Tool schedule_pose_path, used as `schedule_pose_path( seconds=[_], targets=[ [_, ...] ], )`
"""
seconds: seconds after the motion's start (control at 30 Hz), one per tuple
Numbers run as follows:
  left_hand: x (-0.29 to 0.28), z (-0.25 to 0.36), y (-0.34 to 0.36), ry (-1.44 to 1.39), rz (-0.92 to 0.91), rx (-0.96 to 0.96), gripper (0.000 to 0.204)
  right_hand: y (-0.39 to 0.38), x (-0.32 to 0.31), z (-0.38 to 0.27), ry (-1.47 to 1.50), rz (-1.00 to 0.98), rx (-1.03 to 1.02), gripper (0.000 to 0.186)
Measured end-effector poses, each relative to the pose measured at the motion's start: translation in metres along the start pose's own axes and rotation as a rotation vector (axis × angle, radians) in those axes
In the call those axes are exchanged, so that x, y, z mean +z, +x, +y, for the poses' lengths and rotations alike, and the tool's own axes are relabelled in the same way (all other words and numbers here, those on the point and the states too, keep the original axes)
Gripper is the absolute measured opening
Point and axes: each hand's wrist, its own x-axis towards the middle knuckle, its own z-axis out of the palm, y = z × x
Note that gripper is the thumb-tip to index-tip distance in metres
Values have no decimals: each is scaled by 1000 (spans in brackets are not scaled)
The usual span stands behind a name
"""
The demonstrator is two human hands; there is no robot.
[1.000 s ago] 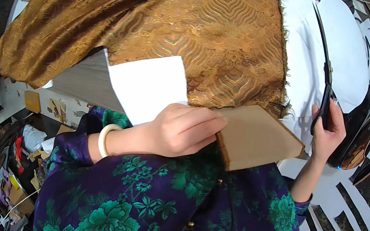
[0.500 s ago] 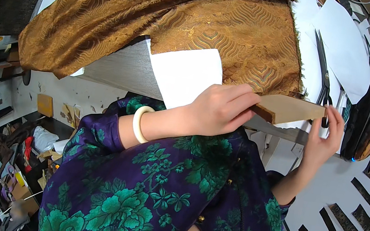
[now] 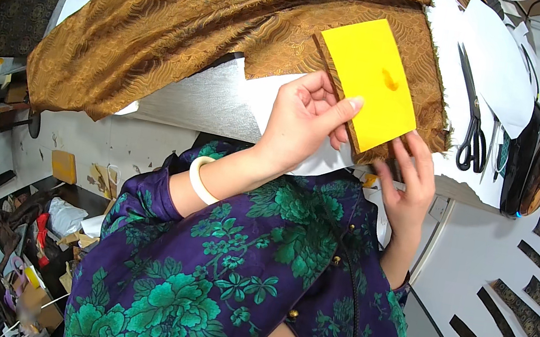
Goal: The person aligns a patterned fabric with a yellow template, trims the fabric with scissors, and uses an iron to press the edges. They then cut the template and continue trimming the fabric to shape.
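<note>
across the table (image 3: 188,101) lies one bronze patterned cloth (image 3: 164,29), probably left spread to keep it within reach, and one yellow-faced panel (image 3: 369,85) is held tilted over its near right part, seemingly so the bright side meets the eye. the two hands share it: the left hand's (image 3: 302,124) grip pinches the left edge, thumb in front, while the right hand (image 3: 412,181) meets the near right corner, likely steadying it, pinching or not i cannot tell. one pair of black scissors (image 3: 474,128) rests right, perhaps freeing both hands.
</note>
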Motion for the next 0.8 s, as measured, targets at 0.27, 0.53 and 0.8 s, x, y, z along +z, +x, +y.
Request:
schedule_pose_path(
  seconds=[0.27,0.53,0.8],
  targets=[
    [-13,-5,12,-73,86,-169,13,-19,5,29,-98,-80,-118,48],
    [-12,-4,21,-232,76,-320,15,-21,5,49,-96,-72,-86,43],
    [-22,-3,24,-582,-2,-590,14,-16,-3,51,154,277,-12,26]
  ],
)
